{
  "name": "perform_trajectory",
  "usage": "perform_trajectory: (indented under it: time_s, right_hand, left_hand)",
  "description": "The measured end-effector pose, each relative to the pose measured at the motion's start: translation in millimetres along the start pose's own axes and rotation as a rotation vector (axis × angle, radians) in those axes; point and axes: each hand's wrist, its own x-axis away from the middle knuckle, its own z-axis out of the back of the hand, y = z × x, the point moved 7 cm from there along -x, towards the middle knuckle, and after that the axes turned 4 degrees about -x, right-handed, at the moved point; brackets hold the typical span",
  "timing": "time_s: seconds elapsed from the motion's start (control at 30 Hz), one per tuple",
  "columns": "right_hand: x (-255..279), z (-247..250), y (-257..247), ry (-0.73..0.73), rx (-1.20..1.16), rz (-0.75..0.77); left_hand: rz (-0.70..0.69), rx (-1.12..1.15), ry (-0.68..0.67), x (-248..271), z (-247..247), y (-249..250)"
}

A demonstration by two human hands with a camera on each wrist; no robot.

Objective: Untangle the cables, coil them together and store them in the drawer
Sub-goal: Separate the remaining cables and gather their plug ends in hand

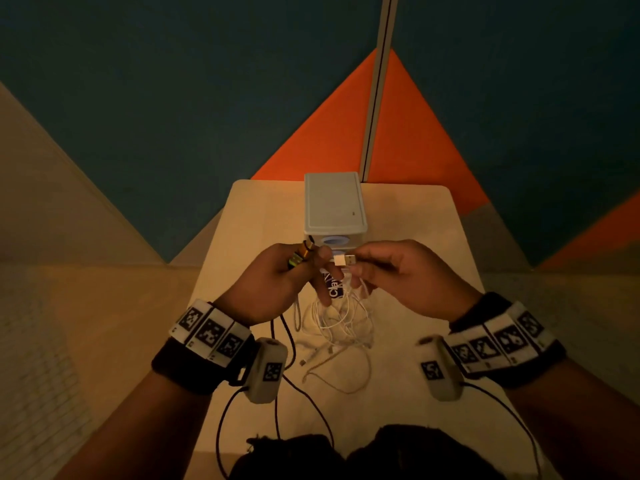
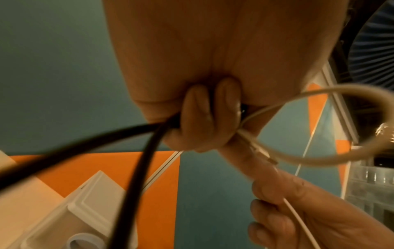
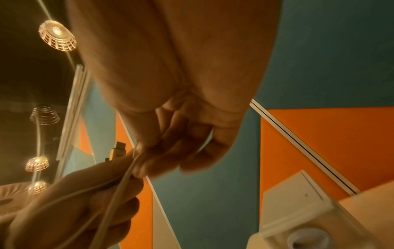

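Observation:
Above the table, my left hand (image 1: 311,261) grips the black cable (image 1: 289,337) near its orange and green plugs (image 1: 300,257); its curled fingers (image 2: 204,116) wrap the black cable (image 2: 136,151). My right hand (image 1: 356,263) pinches a white cable just behind its USB plug (image 1: 345,260). A tangle of white cables (image 1: 341,322) hangs from both hands onto the table. In the left wrist view a white cable loop (image 2: 345,151) curves past the fingers. In the right wrist view my fingers (image 3: 149,161) pinch white strands (image 3: 123,182).
A white drawer unit (image 1: 334,202) stands on the light wooden table (image 1: 426,237) just beyond my hands, its round front handle (image 1: 333,241) facing me. A blue tag (image 1: 334,287) hangs among the cables. Black wrist-camera leads (image 1: 221,427) trail near the front edge.

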Motion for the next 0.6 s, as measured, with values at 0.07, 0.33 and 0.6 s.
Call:
perform_trajectory:
  time_s: [0.07, 0.33, 0.6]
  right_hand:
    - [1.8, 4.5, 0.8, 0.047, 0.025, 0.023]
    - [5.7, -1.4, -3.8, 0.119, 0.239, 0.142]
    - [2.9, 0.5, -11.3, 0.171, 0.227, 0.295]
  left_hand:
    - [0.0, -0.068, 0.053, 1.9, 2.4, 0.2]
    - [0.06, -0.032, 0.03, -0.7, -7.3, -16.7]
    - [0.075, 0.074, -0.061, -4.1, -7.9, -8.5]
